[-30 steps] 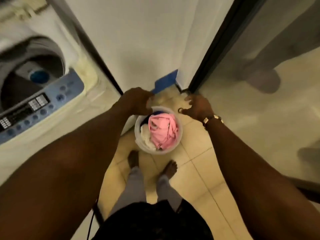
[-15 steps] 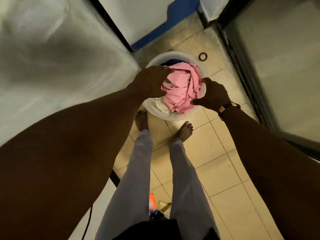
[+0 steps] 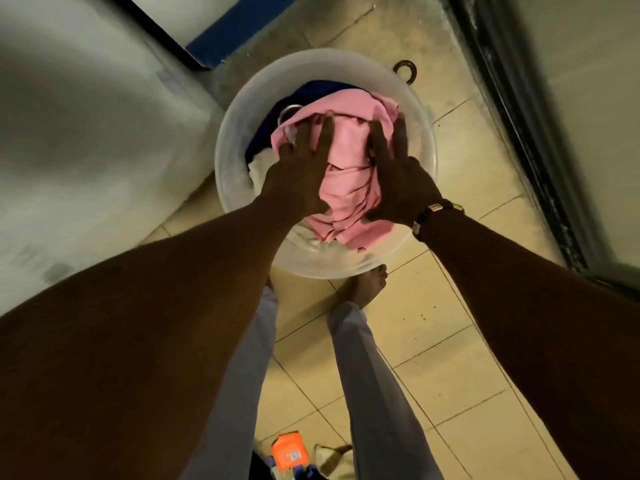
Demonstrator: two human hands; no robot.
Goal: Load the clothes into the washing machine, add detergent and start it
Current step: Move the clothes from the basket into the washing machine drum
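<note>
While spread flat, ungripping: left hand (image 3: 298, 181), right hand (image 3: 398, 185) on one pink garment (image 3: 349, 168), one basin (image 3: 235, 161).

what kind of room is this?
Probably a home laundry or utility corner by a doorway. Clues: a tiled floor, a translucent basin of clothes topped by a pink garment, and an orange packet, likely detergent, on the floor. The white bulk on the left may be the washer, too blurred to confirm.
</note>
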